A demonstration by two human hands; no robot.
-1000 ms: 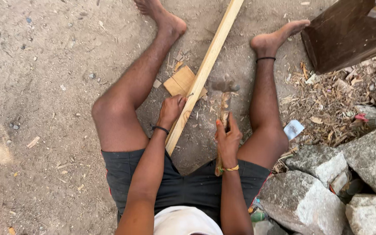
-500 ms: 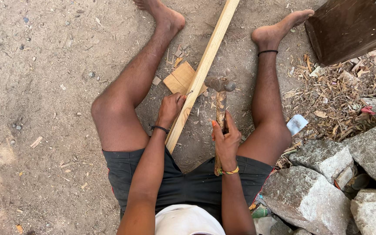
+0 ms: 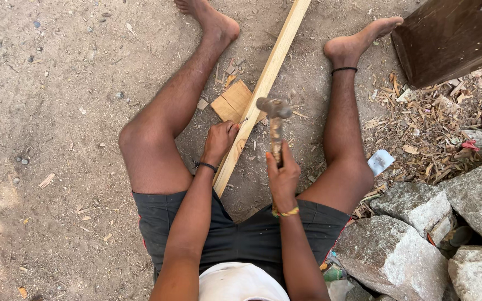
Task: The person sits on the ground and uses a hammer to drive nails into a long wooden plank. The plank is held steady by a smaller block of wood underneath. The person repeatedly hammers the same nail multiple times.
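- the long pale wooden strip [image 3: 263,89] runs from beside the left hand [image 3: 220,140] up and away between the legs; that hand is curled down onto its near part, thumb and fingertips pinched at what looks like a small nail, though it is too small to be sure. if the strip rocks on the uneven dirt, a blow could glance off.
- the hammer [image 3: 275,125] stands up from the right hand [image 3: 283,178], which is wrapped tight round the handle; its head hangs just above and to the right of the left hand's fingers. the plainest risk is a strike drifting onto those fingertips, because they sit right at the target.
- the small flat block of wood [image 3: 233,102] lies just beyond the left hand, partly under the strip. it may slide out and let the strip drop.
- the big grey rocks [image 3: 397,251] crowd close to the right of the right hand, by the hip, so a wide backswing on that side could catch them.
- the dark wooden box [image 3: 447,39] sits well beyond the right hand, past the foot, out of the swing.
- the wood shavings [image 3: 419,122] lie scattered to the right of the hammer hand, beyond the shin; loose bits could work under the strip.
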